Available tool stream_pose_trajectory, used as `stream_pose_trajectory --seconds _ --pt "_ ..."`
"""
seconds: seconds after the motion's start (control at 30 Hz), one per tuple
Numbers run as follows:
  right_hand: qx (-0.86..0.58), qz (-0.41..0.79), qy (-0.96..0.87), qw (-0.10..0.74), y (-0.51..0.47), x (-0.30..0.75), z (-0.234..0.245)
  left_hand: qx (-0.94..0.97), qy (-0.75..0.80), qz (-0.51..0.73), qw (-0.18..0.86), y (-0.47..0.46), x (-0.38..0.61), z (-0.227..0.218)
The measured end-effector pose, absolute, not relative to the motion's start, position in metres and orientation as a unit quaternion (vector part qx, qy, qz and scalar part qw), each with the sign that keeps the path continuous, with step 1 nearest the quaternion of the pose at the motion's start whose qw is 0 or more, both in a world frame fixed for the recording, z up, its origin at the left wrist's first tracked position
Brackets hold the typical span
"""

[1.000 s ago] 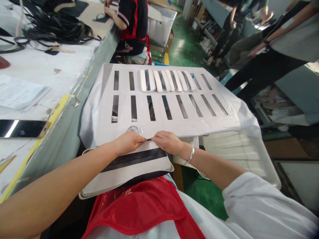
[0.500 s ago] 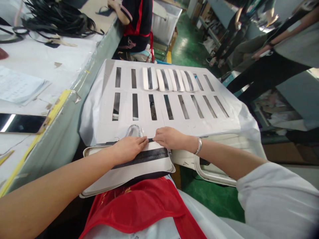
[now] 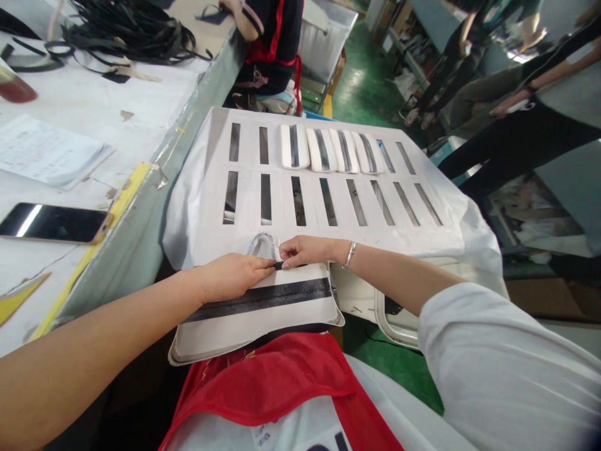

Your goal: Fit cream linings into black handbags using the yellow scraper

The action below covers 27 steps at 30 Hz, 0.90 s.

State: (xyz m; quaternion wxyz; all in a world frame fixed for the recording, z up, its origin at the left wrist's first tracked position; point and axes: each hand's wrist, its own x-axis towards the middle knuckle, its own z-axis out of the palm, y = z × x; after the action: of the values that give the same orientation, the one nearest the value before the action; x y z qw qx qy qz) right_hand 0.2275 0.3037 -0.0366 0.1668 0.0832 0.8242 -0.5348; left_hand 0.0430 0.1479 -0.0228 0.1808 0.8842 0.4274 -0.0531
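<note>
A white bag-like piece (image 3: 300,307) with a broad black stripe (image 3: 282,291) across it lies on my lap, over a red apron (image 3: 263,382). My left hand (image 3: 235,275) lies along its far edge, fingers together and gripping there, thumb hidden. Close beside those fingertips, my right hand (image 3: 303,252) is closed in a pinch on a narrow black strip (image 3: 278,265) at the same edge. Just beyond the fingers a shiny, pale loop (image 3: 263,242) stands up, partly hidden by my hands.
Ahead is a white slotted board (image 3: 413,241) carrying several small white pieces with black stripes (image 3: 294,147). To the left, a workbench (image 3: 94,138) holds a phone (image 3: 54,222), papers (image 3: 47,150) and tangled black strips (image 3: 136,31). Other people stand or sit beyond.
My right hand has shifted left along the edge, closer to my left fingertips, and its fingers have curled more. The whole view has slid slightly right.
</note>
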Motion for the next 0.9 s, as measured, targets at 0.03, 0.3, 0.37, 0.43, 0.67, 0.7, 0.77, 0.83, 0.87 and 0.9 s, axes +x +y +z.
stream_pose_trajectory --seconds 0.03,0.3,0.37,0.43,0.67,0.7,0.77,0.83,0.87,0.9 --pt "0.081 -0.54 0.821 0.168 0.302 0.223 -0.038 0.884 0.427 -0.051 0.181 0.146 0.04 -0.023" --pt "0.069 -0.522 0.837 0.149 0.279 0.192 -0.032 0.851 0.472 -0.03 0.229 0.131 0.019 -0.01" --pt "0.071 -0.51 0.844 0.147 0.276 0.188 -0.028 0.811 0.516 0.02 0.274 0.124 0.003 -0.007" --pt "0.076 -0.503 0.848 0.149 0.275 0.186 -0.026 0.757 0.567 0.072 0.316 0.113 -0.016 -0.006" --pt "0.115 -0.529 0.826 0.153 0.27 0.18 -0.028 0.633 0.628 0.22 0.396 0.08 -0.047 -0.016" --pt "0.116 -0.532 0.826 0.149 0.268 0.178 -0.028 0.631 0.631 0.233 0.387 0.079 -0.046 -0.019" --pt "0.115 -0.531 0.828 0.14 0.264 0.175 -0.028 0.635 0.636 0.253 0.358 0.076 -0.042 -0.023" --pt "0.119 -0.533 0.827 0.136 0.261 0.174 -0.029 0.654 0.628 0.265 0.328 0.074 -0.04 -0.027" --pt "0.122 -0.534 0.826 0.136 0.26 0.173 -0.029 0.668 0.619 0.266 0.316 0.073 -0.04 -0.029" --pt "0.124 -0.536 0.824 0.135 0.259 0.173 -0.03 0.682 0.608 0.266 0.306 0.072 -0.04 -0.03"
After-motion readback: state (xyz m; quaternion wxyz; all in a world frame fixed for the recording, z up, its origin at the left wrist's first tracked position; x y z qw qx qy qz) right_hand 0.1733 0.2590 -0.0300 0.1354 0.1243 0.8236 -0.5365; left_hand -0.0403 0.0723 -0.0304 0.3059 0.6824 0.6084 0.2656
